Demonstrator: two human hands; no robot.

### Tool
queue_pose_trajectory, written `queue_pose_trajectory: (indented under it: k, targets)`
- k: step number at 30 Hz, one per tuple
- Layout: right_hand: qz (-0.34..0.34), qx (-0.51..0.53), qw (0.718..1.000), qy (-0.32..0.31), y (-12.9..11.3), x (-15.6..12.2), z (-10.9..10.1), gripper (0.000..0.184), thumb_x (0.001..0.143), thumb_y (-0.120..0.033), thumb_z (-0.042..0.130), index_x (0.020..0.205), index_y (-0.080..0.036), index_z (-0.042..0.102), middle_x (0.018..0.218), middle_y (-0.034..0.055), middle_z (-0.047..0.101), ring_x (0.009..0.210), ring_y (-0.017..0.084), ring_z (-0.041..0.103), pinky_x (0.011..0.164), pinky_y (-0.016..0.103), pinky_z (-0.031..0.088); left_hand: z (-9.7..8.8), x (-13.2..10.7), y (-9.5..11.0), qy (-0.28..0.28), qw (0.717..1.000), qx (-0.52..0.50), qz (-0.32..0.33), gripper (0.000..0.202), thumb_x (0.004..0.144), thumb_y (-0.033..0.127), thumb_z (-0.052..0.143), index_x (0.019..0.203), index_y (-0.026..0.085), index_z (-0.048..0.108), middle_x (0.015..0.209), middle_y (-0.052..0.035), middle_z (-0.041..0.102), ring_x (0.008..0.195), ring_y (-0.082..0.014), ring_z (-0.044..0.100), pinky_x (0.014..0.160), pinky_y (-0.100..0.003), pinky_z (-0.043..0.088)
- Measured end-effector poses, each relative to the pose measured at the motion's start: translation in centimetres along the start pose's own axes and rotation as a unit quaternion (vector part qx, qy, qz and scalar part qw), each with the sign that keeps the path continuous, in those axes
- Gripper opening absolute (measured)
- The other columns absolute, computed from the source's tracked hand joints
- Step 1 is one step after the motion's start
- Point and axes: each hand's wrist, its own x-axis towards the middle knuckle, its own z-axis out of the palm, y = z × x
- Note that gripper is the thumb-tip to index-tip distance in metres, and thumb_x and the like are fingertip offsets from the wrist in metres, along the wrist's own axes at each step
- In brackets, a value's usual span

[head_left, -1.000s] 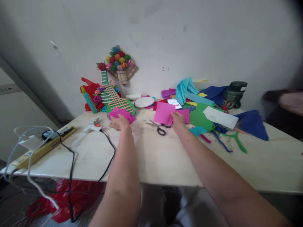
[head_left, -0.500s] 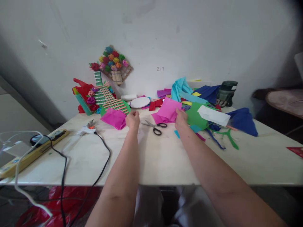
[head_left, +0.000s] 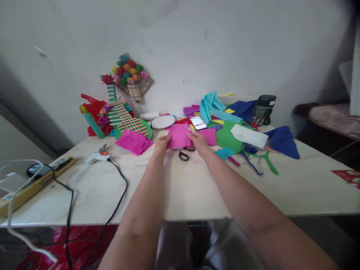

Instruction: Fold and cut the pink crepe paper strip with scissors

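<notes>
A square of pink crepe paper (head_left: 179, 135) is stretched between my two hands above the table. My left hand (head_left: 162, 145) pinches its left edge, and my right hand (head_left: 197, 141) grips the right edge. Beneath it lie black-handled scissors (head_left: 184, 155), their blades hidden by the paper. Just behind my right hand rests another pink paper piece (head_left: 208, 136). To the left of my left hand, a stack of magenta paper (head_left: 133, 142) lies in front of a guitar-shaped craft (head_left: 126, 116) made of sticks and paper flowers.
A white glue gun (head_left: 99, 155) with a black cord and a yellow power strip (head_left: 39, 183) are at left. Green paper (head_left: 229, 135), a white paper piece (head_left: 249, 136), blue crepe paper (head_left: 284, 141) and a dark bottle (head_left: 263, 109) stand or lie at right. A phone (head_left: 198, 123) lies behind.
My right hand has brought the pink square leftward, over the scissors. My left hand, which was closed beside the magenta stack, now holds the square's left edge. The view has shifted slightly.
</notes>
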Motion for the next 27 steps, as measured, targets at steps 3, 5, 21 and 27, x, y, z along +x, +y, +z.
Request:
queue_pose_trajectory:
  k: [3, 5, 21, 27]
  targets:
    - [-0.064, -0.277, 0.956, -0.069, -0.9, -0.6, -0.3, 0.023, 0.073, -0.042, 0.058, 0.073, -0.020, 0.062, 0.073, 0.0018, 0.064, 0.071, 0.017, 0.059, 0.064, 0.028, 0.045, -1.5, 1.2, -0.3, 0.138, 0.985, -0.094, 0.044, 0.026, 0.058, 0.030, 0.070, 0.062, 0.017, 0.048, 0.049, 0.0079, 0.044, 0.044, -0.0052, 0.042, 0.046, -0.018, 0.035]
    - [-0.109, -0.431, 0.888, -0.117, -1.5, -1.4, -0.2, 0.023, 0.071, -0.041, 0.061, 0.084, -0.022, 0.066, 0.085, 0.0033, 0.067, 0.083, 0.020, 0.060, 0.072, 0.029, 0.044, -2.3, 1.6, -0.3, 0.202, 0.971, -0.112, 0.053, 0.024, 0.060, 0.028, 0.066, 0.060, 0.018, 0.044, 0.048, 0.0091, 0.040, 0.045, -0.0058, 0.042, 0.047, -0.019, 0.036]
    - [-0.074, -0.596, 0.733, -0.320, -5.1, -3.0, -0.1, 0.042, 0.058, -0.021, 0.062, 0.099, -0.024, 0.070, 0.093, 0.0064, 0.071, 0.079, 0.024, 0.063, 0.059, 0.027, 0.041, -2.7, 1.0, -0.6, 0.317, 0.872, 0.350, 0.127, 0.020, 0.067, 0.021, 0.059, 0.087, 0.016, 0.063, 0.081, -0.0113, 0.063, 0.091, -0.0283, 0.057, 0.080, -0.037, 0.040]
    - [-0.065, -0.552, 0.774, -0.303, -5.6, -2.9, 0.1, 0.037, 0.049, -0.008, 0.064, 0.082, -0.024, 0.073, 0.072, 0.0035, 0.070, 0.064, 0.020, 0.060, 0.055, 0.027, 0.039, -1.2, -0.2, 0.3, 0.266, 0.788, 0.515, 0.206, 0.030, 0.075, 0.023, 0.054, 0.102, 0.017, 0.065, 0.108, -0.0142, 0.061, 0.110, -0.0318, 0.047, 0.091, -0.041, 0.035]
